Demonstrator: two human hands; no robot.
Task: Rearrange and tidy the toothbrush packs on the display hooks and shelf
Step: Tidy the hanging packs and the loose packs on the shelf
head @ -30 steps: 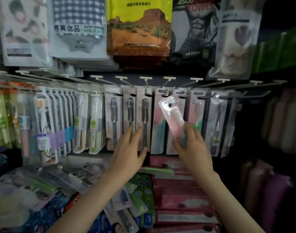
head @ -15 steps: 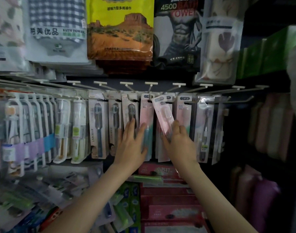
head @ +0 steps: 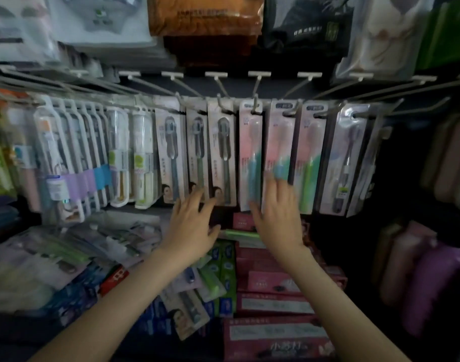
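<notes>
- Pink card under clear blister: three pink toothbrush packs (head: 279, 142) hang side by side from the middle of the hook rail (head: 260, 74). Two have teal handles and one has green.
- Grey-brush packs (head: 223, 158): three, on the hook rail just left of the pink ones.
- Right hand (head: 278, 220): below the hook rail, fingers straight and a little apart, tips laid on the lower end of the middle pink pack. It pinches nothing; blur hides the exact contact.
- Left hand (head: 192, 226): below the hook rail, fingers spread, tips at the bottom edges of the grey-brush packs. It holds nothing.
- Loose packs (head: 93, 246): heaped beneath the left half of the hook rail. Red boxes (head: 270, 280) are stacked beneath its middle.
- Risk: a push on the lower ends may swing packs outward along the prongs, and one could slip off an open tip.
- Risk: a forearm lowered toward the heap could drag loose packs over the edge.
- Risk: flat pressure may leave the row skewed or overlapping.
- Writing: header and side print on the hanging packs is too blurred to read.
- Writing: the lowest red box carries large Chinese characters, possibly 小苏打.
- Writing: the dark bag (head: 307, 24) above the hook rail shows pale print that cannot be read.
</notes>
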